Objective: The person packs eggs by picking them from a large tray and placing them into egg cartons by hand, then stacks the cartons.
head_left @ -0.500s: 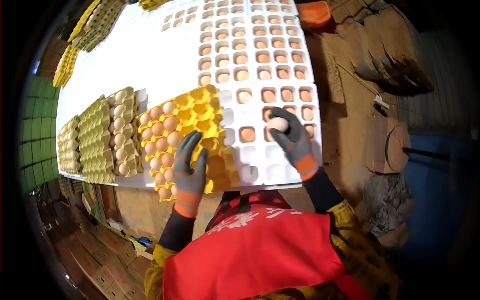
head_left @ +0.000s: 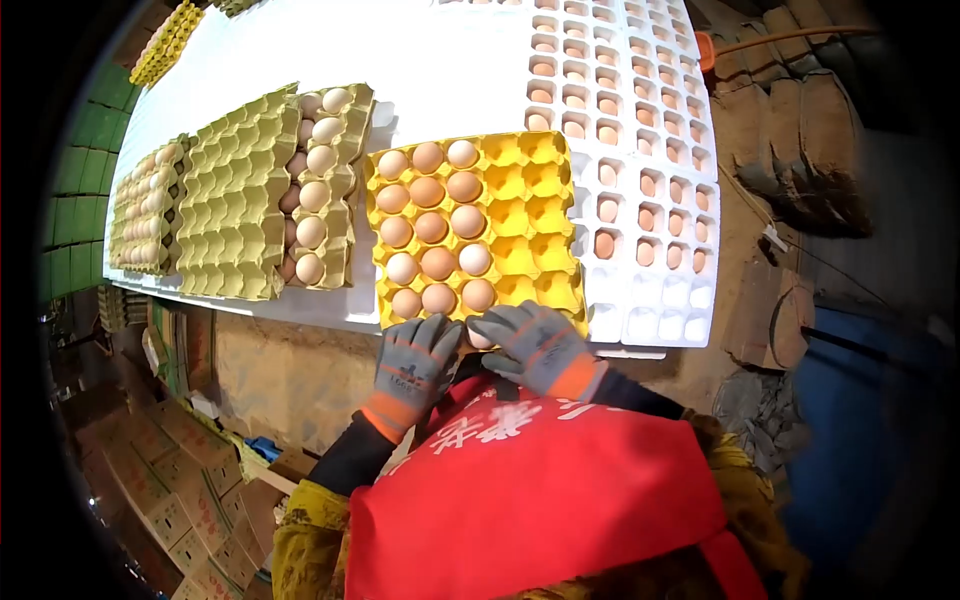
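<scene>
The egg (head_left: 480,338) lies between the 2 hands, in the front row of the yellow tray (head_left: 550,225), which sits at the front edge of the counter (head_left: 440,65). The right hand (head_left: 540,348) is bent over that egg, its fingers curled and close together, partly covering it; I cannot tell whether they grip it or only rest on it. The left hand (head_left: 408,372) is just beside, its fingers slightly bent and nearly together at the tray's front rim; whether they have hold of anything is hidden. Both hands wear grey gloves with orange cuffs.

Behind the hands, 15 more eggs fill 3 columns over 5 rows of the yellow tray, with 2 columns of bare cups on its right side. Just right of it, a white foam tray (head_left: 622,235) with square pockets reaches the counter's front right corner, eggs in its rows farther back. To the left stand a stack of olive cartons with pale eggs (head_left: 325,160), an olive tray (head_left: 232,205) and, near the front left corner, another egg-filled stack (head_left: 145,215). Cardboard boxes (head_left: 165,480) lie beyond the front edge, below left; brown sacks (head_left: 800,150) lie past the right edge.
</scene>
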A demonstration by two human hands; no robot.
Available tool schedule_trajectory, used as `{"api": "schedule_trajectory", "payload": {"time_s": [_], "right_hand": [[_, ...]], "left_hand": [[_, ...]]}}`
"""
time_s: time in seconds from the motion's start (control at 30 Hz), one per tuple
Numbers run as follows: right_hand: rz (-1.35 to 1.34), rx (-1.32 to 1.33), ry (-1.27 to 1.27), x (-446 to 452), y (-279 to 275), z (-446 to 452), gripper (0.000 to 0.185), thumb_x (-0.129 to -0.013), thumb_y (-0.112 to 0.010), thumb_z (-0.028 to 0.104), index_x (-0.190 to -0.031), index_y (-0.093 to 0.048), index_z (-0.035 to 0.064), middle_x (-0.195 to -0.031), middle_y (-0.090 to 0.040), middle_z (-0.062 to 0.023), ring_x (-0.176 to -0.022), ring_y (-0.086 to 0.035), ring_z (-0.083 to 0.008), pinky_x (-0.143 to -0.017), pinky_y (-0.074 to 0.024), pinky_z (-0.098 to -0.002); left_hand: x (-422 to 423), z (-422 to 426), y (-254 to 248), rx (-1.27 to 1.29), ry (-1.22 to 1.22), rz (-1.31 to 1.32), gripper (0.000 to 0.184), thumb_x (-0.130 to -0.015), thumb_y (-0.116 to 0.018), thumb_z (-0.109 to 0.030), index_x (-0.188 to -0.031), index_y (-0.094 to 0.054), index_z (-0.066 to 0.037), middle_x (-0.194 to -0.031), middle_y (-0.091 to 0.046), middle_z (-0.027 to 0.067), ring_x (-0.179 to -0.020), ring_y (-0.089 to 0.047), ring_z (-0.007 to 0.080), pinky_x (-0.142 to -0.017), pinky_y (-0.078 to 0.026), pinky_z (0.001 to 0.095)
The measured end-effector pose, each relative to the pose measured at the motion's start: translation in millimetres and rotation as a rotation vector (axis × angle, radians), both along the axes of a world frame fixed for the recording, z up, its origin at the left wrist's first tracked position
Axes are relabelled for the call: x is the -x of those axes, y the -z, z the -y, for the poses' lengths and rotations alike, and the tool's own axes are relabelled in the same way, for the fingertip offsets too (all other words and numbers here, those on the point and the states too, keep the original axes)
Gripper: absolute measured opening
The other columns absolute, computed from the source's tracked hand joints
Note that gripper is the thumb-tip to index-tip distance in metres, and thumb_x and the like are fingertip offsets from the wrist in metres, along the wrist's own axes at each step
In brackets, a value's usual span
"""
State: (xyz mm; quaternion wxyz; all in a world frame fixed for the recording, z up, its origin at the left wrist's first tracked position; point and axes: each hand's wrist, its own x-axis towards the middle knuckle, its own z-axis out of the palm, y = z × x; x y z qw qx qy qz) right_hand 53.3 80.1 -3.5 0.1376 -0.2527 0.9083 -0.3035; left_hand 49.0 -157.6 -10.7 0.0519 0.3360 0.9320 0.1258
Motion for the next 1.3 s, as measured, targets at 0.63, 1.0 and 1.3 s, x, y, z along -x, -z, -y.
{"api": "schedule_trajectory", "payload": {"time_s": [0.63,1.0,1.3], "right_hand": [[0.189,0.119,0.513,29.0,-1.2,24.1,0.053,-0.079,-0.077,0.027,-0.127,-0.06,0.0083,-0.117,-0.06,-0.0112,-0.098,-0.065,-0.0297,-0.083,-0.0543,-0.0412],[-0.15,-0.445,0.261,70.4,-12.4,30.4,0.043,-0.082,-0.075,0.032,-0.122,-0.066,0.019,-0.132,-0.054,-0.0141,-0.103,-0.062,-0.033,-0.085,-0.0517,-0.0418],[0.039,0.247,0.598,50.4,-16.4,-26.0,0.042,-0.077,-0.082,0.032,-0.113,-0.069,0.0146,-0.12,-0.06,-0.0114,-0.104,-0.065,-0.0292,-0.087,-0.054,-0.0393]], "left_hand": [[69.9,10.5,-6.0,-0.186,-0.077,0.327,0.043,-0.083,-0.073,-0.017,-0.124,-0.059,-0.012,-0.114,-0.065,0.0096,-0.09,-0.067,0.0243,-0.071,-0.055,0.0335],[103.7,7.7,-28.2,-0.2,-0.137,0.033,0.047,-0.073,-0.082,-0.022,-0.117,-0.067,-0.017,-0.126,-0.057,0.0159,-0.108,-0.061,0.0357,-0.085,-0.054,0.0441],[101.6,-12.3,-42.3,-0.22,-0.234,0.197,0.047,-0.07,-0.084,-0.016,-0.115,-0.07,-0.012,-0.124,-0.058,0.0172,-0.11,-0.061,0.0356,-0.088,-0.053,0.0419]]}}
